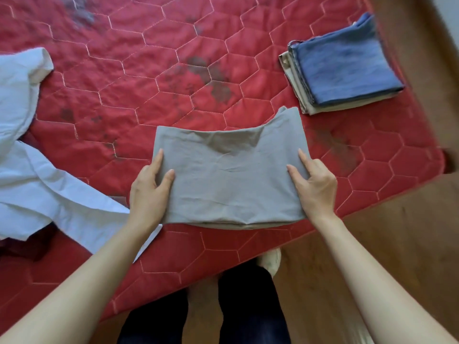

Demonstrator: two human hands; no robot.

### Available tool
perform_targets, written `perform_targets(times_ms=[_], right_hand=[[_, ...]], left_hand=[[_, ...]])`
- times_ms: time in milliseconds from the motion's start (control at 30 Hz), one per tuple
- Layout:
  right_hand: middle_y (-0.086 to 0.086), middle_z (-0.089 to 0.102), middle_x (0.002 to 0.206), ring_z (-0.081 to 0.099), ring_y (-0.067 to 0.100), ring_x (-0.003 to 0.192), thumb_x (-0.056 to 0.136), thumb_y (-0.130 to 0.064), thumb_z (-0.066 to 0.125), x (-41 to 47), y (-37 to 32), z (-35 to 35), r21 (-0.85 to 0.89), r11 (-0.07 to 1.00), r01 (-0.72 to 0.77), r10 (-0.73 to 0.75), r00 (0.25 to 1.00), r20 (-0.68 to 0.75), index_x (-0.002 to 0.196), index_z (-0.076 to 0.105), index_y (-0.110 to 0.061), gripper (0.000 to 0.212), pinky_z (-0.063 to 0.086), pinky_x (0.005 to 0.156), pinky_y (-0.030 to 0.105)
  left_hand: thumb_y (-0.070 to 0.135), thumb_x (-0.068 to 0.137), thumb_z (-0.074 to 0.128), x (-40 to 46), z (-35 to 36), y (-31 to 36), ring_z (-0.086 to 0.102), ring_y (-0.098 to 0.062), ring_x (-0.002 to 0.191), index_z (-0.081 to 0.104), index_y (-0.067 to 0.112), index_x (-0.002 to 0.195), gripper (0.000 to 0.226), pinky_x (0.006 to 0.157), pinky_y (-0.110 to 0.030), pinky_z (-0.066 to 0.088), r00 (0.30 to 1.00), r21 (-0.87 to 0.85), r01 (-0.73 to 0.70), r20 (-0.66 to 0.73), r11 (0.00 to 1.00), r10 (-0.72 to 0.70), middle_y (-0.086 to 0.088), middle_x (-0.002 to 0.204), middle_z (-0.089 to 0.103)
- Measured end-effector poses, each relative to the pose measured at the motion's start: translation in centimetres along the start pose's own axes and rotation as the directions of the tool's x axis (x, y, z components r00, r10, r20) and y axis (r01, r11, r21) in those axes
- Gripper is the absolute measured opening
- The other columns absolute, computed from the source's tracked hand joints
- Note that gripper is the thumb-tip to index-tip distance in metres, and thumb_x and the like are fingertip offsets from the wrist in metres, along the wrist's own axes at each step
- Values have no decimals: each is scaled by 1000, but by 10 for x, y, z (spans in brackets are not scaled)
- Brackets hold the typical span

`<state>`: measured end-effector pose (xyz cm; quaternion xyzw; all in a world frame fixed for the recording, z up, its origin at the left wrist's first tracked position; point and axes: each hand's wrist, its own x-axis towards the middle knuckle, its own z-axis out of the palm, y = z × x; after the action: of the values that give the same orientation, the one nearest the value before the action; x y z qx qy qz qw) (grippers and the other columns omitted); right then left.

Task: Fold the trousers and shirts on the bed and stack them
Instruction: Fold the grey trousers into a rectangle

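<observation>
Red quilted bedding (154,78) with a hexagon stitch covers the bed, and a folded grey garment (231,180) lies near its front edge between the two hands. Left hand (149,194) grips the garment's left side, thumb on top and fingers curled under the edge, while right hand (314,187) holds the right side likewise. Beyond the right fingertips sits a stack of folded clothes (345,68), blue on top; well left of the left fingers lies an unfolded white shirt (32,170).

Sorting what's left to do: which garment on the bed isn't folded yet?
The white shirt at the left, lying spread and crumpled; the grey one is folded, the blue one stacked.
</observation>
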<state>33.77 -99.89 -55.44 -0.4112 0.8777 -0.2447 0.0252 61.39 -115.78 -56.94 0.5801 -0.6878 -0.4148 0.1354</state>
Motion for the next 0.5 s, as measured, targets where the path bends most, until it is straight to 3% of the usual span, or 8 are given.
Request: perform_targets(times_ms=[233,500], right_hand=[[15,63,74,61,31,65,82,-14,76,47,94,-76,66,996,62,-52,990,-134,119,67,-2,39,48,60,36],[12,62,72,61,30,63,80,-14,78,121,194,-157,57,990,127,-116,981,-156,116,68,-1,39,49,59,37]], left_hand=[[24,96,57,-15,70,111,47,-14,94,37,26,148,56,76,-15,26,994,49,-103,-39,994,104,-6,102,52],[20,96,55,-27,158,226,48,-12,96,39,25,147,53,79,-16,29,984,-37,-154,-96,987,150,-4,105,54]])
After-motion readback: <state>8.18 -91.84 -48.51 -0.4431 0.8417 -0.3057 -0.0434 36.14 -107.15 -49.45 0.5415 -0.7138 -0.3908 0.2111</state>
